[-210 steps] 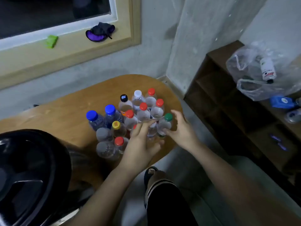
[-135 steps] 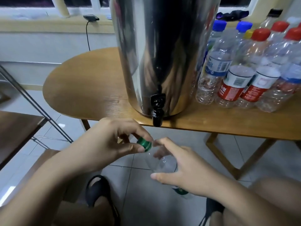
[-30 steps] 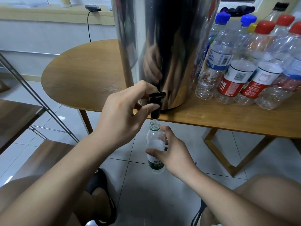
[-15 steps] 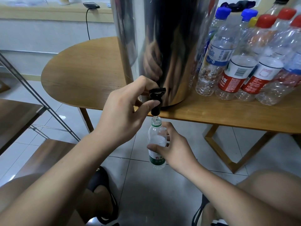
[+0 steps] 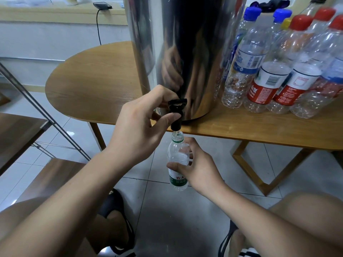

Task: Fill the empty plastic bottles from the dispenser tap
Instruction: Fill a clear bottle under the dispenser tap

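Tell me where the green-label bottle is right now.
In the head view, the green-label bottle is below centre, held upright in the right hand, its open mouth directly under the black tap of the steel dispenser.

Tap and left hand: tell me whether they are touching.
Touching. The head view shows the left hand gripping the black tap, thumb against its body, fingers curled behind its lever.

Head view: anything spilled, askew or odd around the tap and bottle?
Nothing stands out. The right hand holds the uncapped green-label bottle upright with its mouth under the black tap, which the left hand grips. No water shows on the floor tiles, and the capped bottles on the table stand upright.
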Demonstrator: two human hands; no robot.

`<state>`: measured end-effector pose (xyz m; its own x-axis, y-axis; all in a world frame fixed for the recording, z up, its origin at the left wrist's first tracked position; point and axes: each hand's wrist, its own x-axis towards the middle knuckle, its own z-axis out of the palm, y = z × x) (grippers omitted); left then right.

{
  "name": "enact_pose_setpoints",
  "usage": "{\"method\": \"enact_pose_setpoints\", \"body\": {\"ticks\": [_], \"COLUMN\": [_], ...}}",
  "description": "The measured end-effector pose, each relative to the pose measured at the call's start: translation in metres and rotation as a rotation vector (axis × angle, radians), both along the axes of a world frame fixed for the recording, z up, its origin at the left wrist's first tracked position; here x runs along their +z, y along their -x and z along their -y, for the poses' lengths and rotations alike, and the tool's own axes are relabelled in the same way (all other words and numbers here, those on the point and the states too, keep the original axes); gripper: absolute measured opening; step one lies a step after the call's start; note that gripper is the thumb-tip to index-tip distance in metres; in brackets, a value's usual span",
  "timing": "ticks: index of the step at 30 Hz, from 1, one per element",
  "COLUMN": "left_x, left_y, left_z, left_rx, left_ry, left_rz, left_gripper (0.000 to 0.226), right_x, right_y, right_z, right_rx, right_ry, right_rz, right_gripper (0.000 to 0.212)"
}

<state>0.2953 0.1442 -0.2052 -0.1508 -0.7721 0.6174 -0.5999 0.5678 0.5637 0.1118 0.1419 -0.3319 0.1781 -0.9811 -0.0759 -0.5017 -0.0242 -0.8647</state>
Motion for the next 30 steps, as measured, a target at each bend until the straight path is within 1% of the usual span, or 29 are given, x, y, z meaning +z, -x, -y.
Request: {"method": "enact_pose_setpoints", "body": {"ticks": [12,23,27,30], "left_x": [0.0016,0.0037,0.0053,0.0051], "left_y": [0.0005,0.0005,0.0018,0.0015], "left_z": [-0.0012,-0.0023,-0.0033,-0.0027], "left_rx": [-0.012,-0.030,-0.029,-0.026], "left_ry": [-0.009,-0.020,-0.017,-0.014], "left_rz": [-0.019,-0.032,-0.026,-0.029], "left_gripper": [0.023,0.026,0.034,0.034], "right_x": [-0.0046,-0.0026,-0.0022,-0.0012], "right_y": [-0.0007,-0.0008,-0.0005,0.0005], "right_z": [0.0021,0.0008,0.0012,0.0009], "right_rx": [-0.022,-0.014,-0.011,-0.001], "right_ry": [0.006,0.009,0.007,0.010], "right_rz": [0.003,0.013,0.003,0.000], "right_gripper": [0.075,0.075,0.075,0.076]}}
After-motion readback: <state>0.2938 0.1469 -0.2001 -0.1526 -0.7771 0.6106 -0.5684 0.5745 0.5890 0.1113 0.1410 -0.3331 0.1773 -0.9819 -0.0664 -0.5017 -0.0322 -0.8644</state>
